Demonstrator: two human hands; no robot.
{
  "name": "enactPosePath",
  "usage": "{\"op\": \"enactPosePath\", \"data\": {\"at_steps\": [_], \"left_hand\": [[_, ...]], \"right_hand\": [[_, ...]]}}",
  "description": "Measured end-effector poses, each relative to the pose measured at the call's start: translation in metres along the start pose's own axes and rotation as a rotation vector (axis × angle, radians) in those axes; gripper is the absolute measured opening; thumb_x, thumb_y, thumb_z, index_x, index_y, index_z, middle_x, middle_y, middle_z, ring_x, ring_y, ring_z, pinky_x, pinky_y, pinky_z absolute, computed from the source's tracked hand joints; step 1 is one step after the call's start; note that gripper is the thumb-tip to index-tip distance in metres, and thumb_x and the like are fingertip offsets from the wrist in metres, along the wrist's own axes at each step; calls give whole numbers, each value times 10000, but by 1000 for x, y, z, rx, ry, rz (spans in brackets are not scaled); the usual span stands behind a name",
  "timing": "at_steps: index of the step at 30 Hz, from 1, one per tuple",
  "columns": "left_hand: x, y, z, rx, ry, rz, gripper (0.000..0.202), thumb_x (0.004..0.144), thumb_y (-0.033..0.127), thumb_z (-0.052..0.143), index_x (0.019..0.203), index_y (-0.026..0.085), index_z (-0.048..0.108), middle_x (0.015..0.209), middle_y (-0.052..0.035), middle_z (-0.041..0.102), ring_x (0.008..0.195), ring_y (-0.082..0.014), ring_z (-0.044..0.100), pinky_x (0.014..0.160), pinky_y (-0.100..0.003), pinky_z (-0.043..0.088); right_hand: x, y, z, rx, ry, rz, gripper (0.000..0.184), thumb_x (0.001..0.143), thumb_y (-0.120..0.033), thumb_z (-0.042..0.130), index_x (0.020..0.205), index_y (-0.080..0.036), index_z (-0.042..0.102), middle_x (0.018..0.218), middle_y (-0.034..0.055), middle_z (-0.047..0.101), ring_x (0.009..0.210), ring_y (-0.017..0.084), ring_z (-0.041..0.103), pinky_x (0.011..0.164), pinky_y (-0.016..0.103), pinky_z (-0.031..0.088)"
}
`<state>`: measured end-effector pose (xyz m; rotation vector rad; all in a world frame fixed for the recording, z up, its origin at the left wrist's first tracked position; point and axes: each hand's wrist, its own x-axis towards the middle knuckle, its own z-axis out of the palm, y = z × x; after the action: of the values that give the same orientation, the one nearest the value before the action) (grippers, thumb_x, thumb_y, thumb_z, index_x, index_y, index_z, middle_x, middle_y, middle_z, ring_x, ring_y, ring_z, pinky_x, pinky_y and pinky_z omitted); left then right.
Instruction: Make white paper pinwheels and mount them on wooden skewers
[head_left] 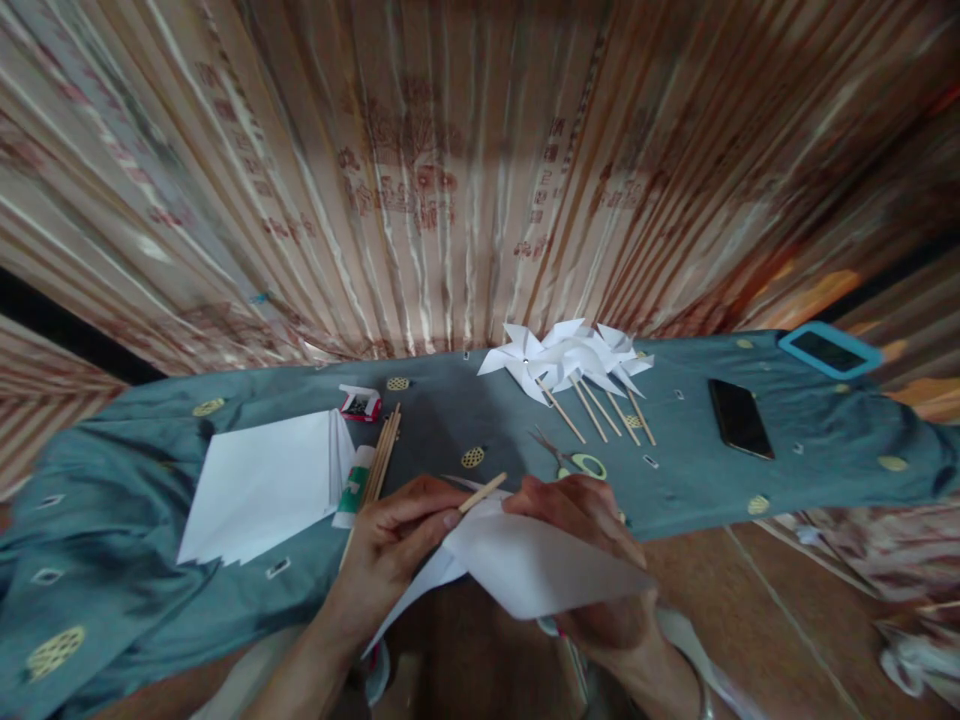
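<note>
Near the table's front edge, my left hand (409,525) is closed round a thin wooden stick (484,492), whose end points up to the right. A white paper pinwheel (525,560) hangs between my hands, its large folded blade spread below the stick. My right hand (585,530) is closed on the pinwheel from the right; part of that hand is hidden behind the paper. Just beyond the right hand lie scissors (577,463) with yellow-green handles. Left of my left hand are a bundle of wooden sticks (384,455) and a green and white glue stick (354,488).
Several finished pinwheels (570,355) on sticks lie at the table's back. A stack of white paper (262,485) and a small open red box (360,403) are at left. A black phone (740,418) and a blue-framed device (830,350) lie right on the green cloth (690,490).
</note>
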<state>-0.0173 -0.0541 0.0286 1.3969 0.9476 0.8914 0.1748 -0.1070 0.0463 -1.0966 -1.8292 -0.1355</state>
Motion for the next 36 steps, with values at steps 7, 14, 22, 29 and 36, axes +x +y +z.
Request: {"op": "enactPosePath", "data": {"at_steps": [7, 14, 22, 29, 36], "left_hand": [[-2, -1, 0, -80, 7, -44, 221, 744, 432, 744, 777, 224, 813, 772, -61, 734, 692, -157, 637, 584, -192, 472], [-2, 1, 3, -120, 36, -148, 214, 696, 399, 777, 792, 212, 814, 836, -71, 755, 715, -172, 656, 580, -196, 476], [-1, 5, 3, -105, 25, -138, 321, 653, 472, 794, 776, 176, 807, 821, -93, 735, 711, -197, 644, 587, -248, 485], [-3, 1, 2, -114, 2, -106, 348, 686, 517, 762, 789, 188, 812, 820, -92, 732, 690, -183, 628, 554, -232, 450], [-2, 3, 1, -107, 13, -97, 408, 652, 577, 764, 751, 185, 811, 763, -95, 725, 644, -173, 609, 531, -233, 437]], "right_hand": [[7, -3, 4, -36, 60, -9, 308, 897, -114, 582, 1200, -168, 567, 791, 17, 728, 730, 162, 676, 728, 312, 526], [5, -3, 6, -57, 58, -14, 300, 904, -120, 581, 1203, -147, 559, 809, 32, 729, 736, 171, 679, 727, 320, 531], [2, -2, 6, -77, 33, -20, 368, 895, -120, 581, 1257, -156, 530, 829, 48, 737, 758, 194, 694, 743, 335, 544], [6, -3, 4, -122, 16, -30, 314, 890, -123, 596, 1199, -156, 550, 832, 57, 753, 752, 191, 699, 747, 327, 545], [6, -2, 4, -104, 34, -31, 347, 883, -123, 596, 1222, -159, 533, 806, 44, 740, 726, 179, 688, 729, 316, 542]]}}
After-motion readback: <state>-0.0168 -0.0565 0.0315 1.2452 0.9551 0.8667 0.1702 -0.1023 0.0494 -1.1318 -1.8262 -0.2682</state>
